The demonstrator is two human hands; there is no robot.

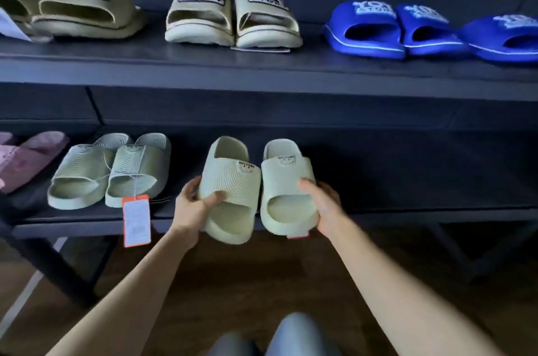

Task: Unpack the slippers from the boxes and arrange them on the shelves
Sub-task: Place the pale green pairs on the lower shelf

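Note:
I hold a pair of pale green ribbed slippers at the front edge of the lower shelf [407,214]. My left hand [193,204] grips the left slipper [230,181] by its side, thumb on the strap. My right hand [323,204] grips the right slipper [286,178] from its right side. Both slippers point heel-first into the shelf and their toes overhang the edge. An orange tag shows under the right slipper's toe.
On the lower shelf, to the left, stand a matching green pair [107,172] with a hanging orange tag [136,220] and pink slippers [26,160]. The upper shelf [262,70] carries olive [72,10], cream [233,19] and blue pairs [407,31]. My knees are below.

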